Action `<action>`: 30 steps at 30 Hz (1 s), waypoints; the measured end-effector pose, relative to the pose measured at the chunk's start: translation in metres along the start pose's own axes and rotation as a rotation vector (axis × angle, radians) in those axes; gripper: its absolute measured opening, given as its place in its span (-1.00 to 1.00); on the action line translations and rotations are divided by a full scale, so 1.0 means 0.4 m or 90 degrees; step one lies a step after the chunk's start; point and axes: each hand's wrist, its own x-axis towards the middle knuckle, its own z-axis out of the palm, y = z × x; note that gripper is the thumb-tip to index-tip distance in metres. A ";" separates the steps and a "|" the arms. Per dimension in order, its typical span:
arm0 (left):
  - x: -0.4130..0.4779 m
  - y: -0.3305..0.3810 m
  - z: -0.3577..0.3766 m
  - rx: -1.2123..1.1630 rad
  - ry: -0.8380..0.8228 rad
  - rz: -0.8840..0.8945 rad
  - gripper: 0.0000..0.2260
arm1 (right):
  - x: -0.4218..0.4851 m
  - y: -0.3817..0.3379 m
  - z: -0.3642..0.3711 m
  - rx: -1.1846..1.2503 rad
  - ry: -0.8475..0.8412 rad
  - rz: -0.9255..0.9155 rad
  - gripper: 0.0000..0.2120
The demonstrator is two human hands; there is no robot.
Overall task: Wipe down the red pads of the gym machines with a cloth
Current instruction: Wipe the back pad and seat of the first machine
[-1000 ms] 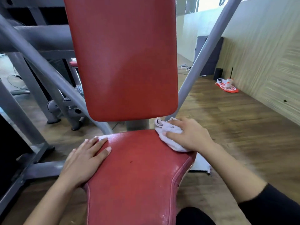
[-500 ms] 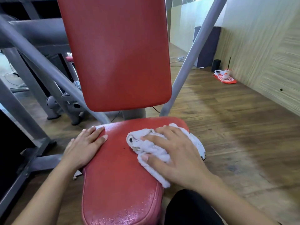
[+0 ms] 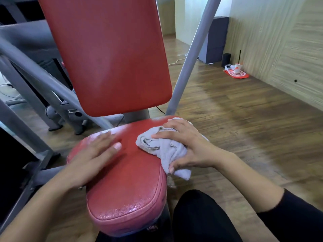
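Observation:
A red seat pad (image 3: 127, 186) lies in front of me, with an upright red back pad (image 3: 108, 55) behind it. My right hand (image 3: 188, 145) grips a crumpled white cloth (image 3: 162, 147) and presses it on the seat's right side, the cloth's end hanging over the edge. My left hand (image 3: 92, 158) rests flat on the seat's left side, fingers together and holding nothing. The seat's front looks wet and shiny.
Grey steel frame tubes (image 3: 190, 55) rise right of the back pad, and more frame bars (image 3: 43, 81) stand at the left. A dark box (image 3: 215, 41) and a red tray with a bottle (image 3: 236, 72) sit on the wooden floor by the right wall.
My right hand slid the cloth from the seat's back right corner forward and toward the middle, then back toward the right edge. My left hand shifted slightly inward on the seat.

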 end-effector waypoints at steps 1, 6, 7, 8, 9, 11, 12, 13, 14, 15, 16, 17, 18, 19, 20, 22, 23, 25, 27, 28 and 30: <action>-0.032 0.039 0.004 -0.012 -0.052 0.000 -0.11 | 0.001 0.001 0.002 -0.004 0.006 -0.008 -0.24; -0.137 0.102 0.060 0.238 -0.184 0.019 0.21 | 0.000 -0.001 0.008 0.015 0.023 0.002 -0.25; -0.144 0.104 0.067 0.249 -0.166 0.013 0.27 | -0.001 -0.005 0.010 0.019 0.024 0.005 -0.25; -0.146 0.106 0.071 0.253 -0.148 0.009 0.33 | -0.003 -0.011 0.012 0.024 0.025 0.005 -0.25; -0.146 0.110 0.072 0.252 -0.131 0.007 0.38 | -0.006 -0.019 0.015 0.031 0.026 0.001 -0.26; -0.148 0.121 0.072 0.253 -0.115 0.000 0.44 | -0.018 -0.035 0.025 0.050 0.029 -0.015 -0.27; -0.149 0.128 0.071 0.251 -0.115 -0.005 0.45 | -0.023 -0.041 0.031 0.057 0.032 -0.025 -0.27; -0.150 0.132 0.071 0.246 -0.117 -0.010 0.46 | -0.026 -0.044 0.037 0.060 0.034 -0.034 -0.27; -0.151 0.133 0.070 0.238 -0.118 -0.011 0.45 | -0.024 -0.042 0.042 0.059 0.038 -0.040 -0.28; -0.151 0.134 0.069 0.233 -0.121 -0.008 0.44 | -0.018 -0.034 0.044 0.051 0.042 -0.043 -0.29; -0.152 0.133 0.069 0.232 -0.124 -0.004 0.42 | -0.009 -0.022 0.042 0.035 0.048 -0.044 -0.30; -0.154 0.132 0.069 0.231 -0.126 -0.001 0.40 | 0.000 -0.006 0.038 0.012 0.056 -0.043 -0.30; -0.155 0.131 0.071 0.227 -0.125 0.000 0.39 | 0.009 0.013 0.032 -0.010 0.064 -0.036 -0.30; -0.156 0.131 0.073 0.221 -0.121 0.001 0.37 | 0.014 0.031 0.023 -0.024 0.068 -0.021 -0.29; -0.158 0.132 0.076 0.217 -0.115 0.000 0.37 | 0.017 0.046 0.014 -0.024 0.066 -0.002 -0.29; -0.156 0.134 0.082 0.219 -0.099 0.000 0.37 | 0.020 0.065 0.001 0.000 0.053 0.038 -0.30; -0.155 0.135 0.084 0.222 -0.092 -0.001 0.37 | 0.020 0.070 -0.004 0.022 0.046 0.056 -0.31; -0.154 0.134 0.088 0.220 -0.077 -0.005 0.39 | 0.018 0.064 -0.010 0.073 0.042 0.083 -0.33; -0.156 0.133 0.089 0.211 -0.066 -0.010 0.40 | 0.008 0.042 -0.008 0.097 0.046 0.092 -0.34; -0.156 0.132 0.088 0.208 -0.061 -0.011 0.41 | -0.001 0.028 -0.001 0.100 0.047 0.085 -0.34; -0.158 0.130 0.087 0.199 -0.052 -0.011 0.42 | -0.022 -0.008 0.023 0.110 0.038 0.042 -0.34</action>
